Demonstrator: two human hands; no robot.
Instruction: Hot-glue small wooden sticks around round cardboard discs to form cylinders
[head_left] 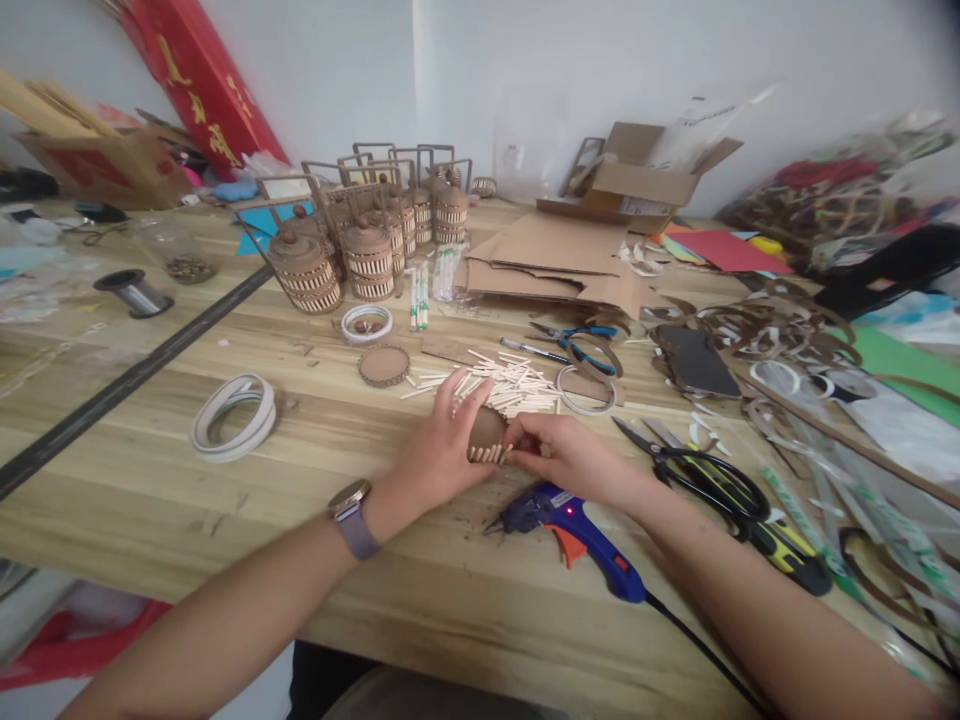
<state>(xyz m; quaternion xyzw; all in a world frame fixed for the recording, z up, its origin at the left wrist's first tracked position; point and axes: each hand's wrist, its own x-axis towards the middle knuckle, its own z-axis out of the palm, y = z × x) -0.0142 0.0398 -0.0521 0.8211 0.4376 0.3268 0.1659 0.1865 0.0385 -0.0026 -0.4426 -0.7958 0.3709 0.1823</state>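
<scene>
My left hand (442, 440) is closed around a round brown cardboard disc (489, 432), with a row of short wooden sticks standing along its near edge. At the disc's right side, my right hand (551, 450) pinches a small pale stick (507, 452) against the rim. Behind both hands lies a loose pile of short wooden sticks (517, 382). A blue glue gun (574, 525) with an orange trigger and a lit red light rests just below my right hand. Another round cardboard piece (384, 365) with a ridged edge lies beyond my left hand.
Several lidded, handled stick-and-cardboard containers (371, 250) stand at the back. Tape rolls (234, 415) lie left. Black scissors (697, 480), a yellow utility knife (787, 550), a phone (694, 360) and cardboard strips (772, 335) crowd the right. Flat cardboard (547, 245) lies behind.
</scene>
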